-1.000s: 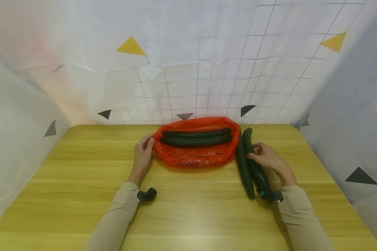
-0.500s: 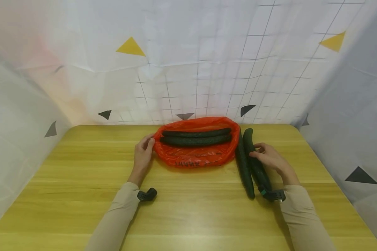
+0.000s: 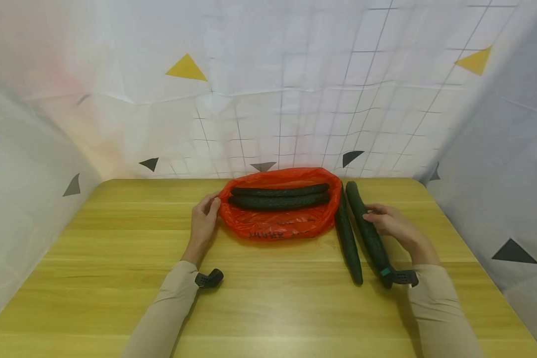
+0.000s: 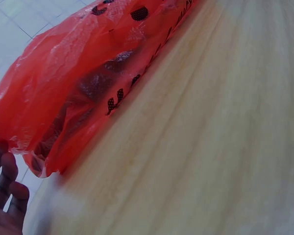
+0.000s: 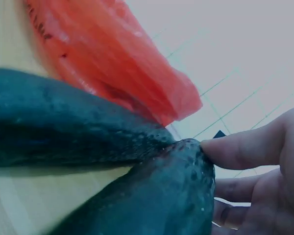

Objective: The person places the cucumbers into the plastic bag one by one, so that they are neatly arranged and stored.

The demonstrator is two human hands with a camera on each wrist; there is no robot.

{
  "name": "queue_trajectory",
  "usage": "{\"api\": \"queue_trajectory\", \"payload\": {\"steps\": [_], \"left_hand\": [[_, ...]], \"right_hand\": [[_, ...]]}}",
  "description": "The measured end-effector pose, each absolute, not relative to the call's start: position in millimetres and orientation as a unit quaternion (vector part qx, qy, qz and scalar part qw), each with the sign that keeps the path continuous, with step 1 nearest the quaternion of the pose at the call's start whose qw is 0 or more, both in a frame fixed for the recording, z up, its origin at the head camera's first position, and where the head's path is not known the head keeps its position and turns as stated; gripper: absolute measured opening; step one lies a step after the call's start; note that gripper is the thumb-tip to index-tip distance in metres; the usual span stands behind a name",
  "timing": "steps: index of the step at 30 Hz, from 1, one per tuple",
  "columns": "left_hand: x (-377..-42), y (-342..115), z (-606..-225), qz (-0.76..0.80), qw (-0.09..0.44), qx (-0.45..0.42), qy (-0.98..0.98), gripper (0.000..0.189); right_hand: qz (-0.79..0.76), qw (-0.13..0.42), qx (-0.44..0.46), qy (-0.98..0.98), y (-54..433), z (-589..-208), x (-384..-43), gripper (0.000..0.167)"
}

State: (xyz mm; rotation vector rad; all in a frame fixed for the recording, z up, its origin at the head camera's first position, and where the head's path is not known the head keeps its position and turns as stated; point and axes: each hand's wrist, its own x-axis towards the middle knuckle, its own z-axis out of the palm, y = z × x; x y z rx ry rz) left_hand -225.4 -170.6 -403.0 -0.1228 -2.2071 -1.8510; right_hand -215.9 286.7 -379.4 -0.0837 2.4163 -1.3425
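A red plastic bag (image 3: 277, 231) lies with its mouth open at the back of the table, with two dark green cucumbers (image 3: 279, 201) side by side inside it. My left hand (image 3: 203, 219) pinches the bag's left rim; in the left wrist view only some of its fingers (image 4: 9, 169) show, against the red plastic. Right of the bag, a third cucumber (image 3: 350, 248) lies lengthwise on the table. Beside it is another cucumber (image 3: 370, 236), held between the thumb and fingers of my right hand (image 3: 396, 226). The right wrist view shows the thumb (image 5: 245, 147) against its end.
A wooden table (image 3: 268, 303) spreads out in front of the bag and on both sides. White sheeting (image 3: 268, 114) with printed grid lines and triangles rises behind the table, with more sheeting at left and right. Each wrist wears a black strapped-on device (image 3: 209, 278).
My right hand has shifted to the right, and the cucumber in it has come along, widening the gap to the neighbouring cucumber. My left hand and the bag stay in place.
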Motion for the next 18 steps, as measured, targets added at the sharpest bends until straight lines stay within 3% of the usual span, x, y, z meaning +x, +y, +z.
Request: {"api": "queue_trajectory", "payload": {"steps": [11,18], "left_hand": [[-226,-170,-403,-0.631,0.131,-0.039,-0.763,0.031],[-225,-170,-402,-0.63,0.126,-0.034,-0.765,0.031]], "right_hand": [[-0.606,0.191,-0.057,0.77,301,-374,-214,0.074],[-0.77,0.184,-0.136,0.596,306,-372,-215,0.031]]}}
